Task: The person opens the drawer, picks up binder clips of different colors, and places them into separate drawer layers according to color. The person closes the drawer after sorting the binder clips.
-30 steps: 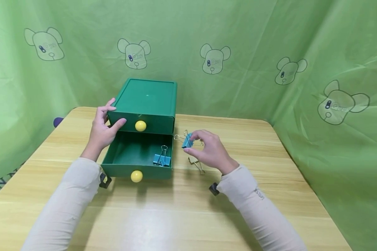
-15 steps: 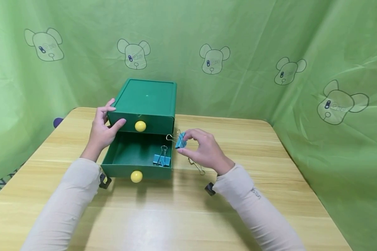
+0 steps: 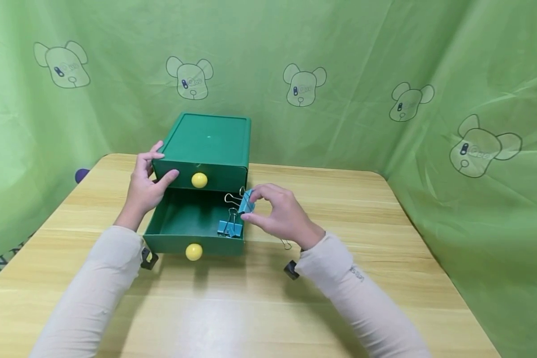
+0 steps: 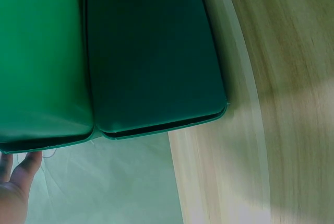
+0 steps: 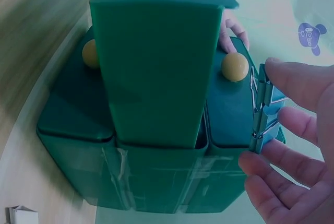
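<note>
A green drawer cabinet (image 3: 210, 139) with yellow knobs stands on the table, its middle drawer (image 3: 170, 243) pulled out. My left hand (image 3: 144, 191) holds the cabinet's upper left front corner, thumb on the top drawer's front (image 3: 223, 178), fingers at the side. Between thumb and fingers my right hand (image 3: 279, 214) pinches a blue binder clip (image 3: 247, 203) over the pulled-out drawer's right edge. Its wire handles point left. Another blue binder clip (image 3: 229, 228) sits in that drawer's front right corner; whether more lie beneath it I cannot tell.
A wire handle (image 3: 287, 244) on the table shows beyond my right wrist; the rest of it is hidden. The closed bottom drawer (image 4: 156, 51) shows in the left wrist view. Green printed curtain (image 3: 349, 59) surrounds the wooden table (image 3: 340, 199).
My right hand has moved left with the binder clip, from beside the cabinet to the pulled-out drawer's right edge. My left hand keeps its place on the cabinet.
</note>
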{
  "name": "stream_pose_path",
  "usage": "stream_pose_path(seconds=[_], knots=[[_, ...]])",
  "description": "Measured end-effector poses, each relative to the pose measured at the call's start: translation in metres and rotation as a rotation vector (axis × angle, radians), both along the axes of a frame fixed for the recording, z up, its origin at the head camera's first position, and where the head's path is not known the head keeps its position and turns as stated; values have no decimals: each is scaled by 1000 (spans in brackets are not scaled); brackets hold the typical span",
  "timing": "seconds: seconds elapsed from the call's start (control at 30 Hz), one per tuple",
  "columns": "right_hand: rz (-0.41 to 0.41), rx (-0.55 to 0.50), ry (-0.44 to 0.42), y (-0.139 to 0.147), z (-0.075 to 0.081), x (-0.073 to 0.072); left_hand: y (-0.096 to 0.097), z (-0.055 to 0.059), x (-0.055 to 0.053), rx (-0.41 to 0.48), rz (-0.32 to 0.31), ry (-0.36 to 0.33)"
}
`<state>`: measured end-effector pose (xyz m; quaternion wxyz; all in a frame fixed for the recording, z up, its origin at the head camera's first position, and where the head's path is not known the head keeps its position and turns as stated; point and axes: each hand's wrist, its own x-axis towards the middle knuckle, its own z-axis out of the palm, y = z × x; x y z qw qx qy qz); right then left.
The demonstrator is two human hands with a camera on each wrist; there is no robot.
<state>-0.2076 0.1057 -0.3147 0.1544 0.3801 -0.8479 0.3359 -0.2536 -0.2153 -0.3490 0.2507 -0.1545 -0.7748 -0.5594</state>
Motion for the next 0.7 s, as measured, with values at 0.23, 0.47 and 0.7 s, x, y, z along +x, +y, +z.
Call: stream_pose_path(seconds=[0.23,0.47,0.7], knots=[[-5,22,-13,-8,-1,2,0,1,1,4,-3,-2],[22,14,-9,-14,-2,3,2,4,2,-2,2,-16],[33,16,-4,-19,-4,2,11,21,20,8,-18,-10]])
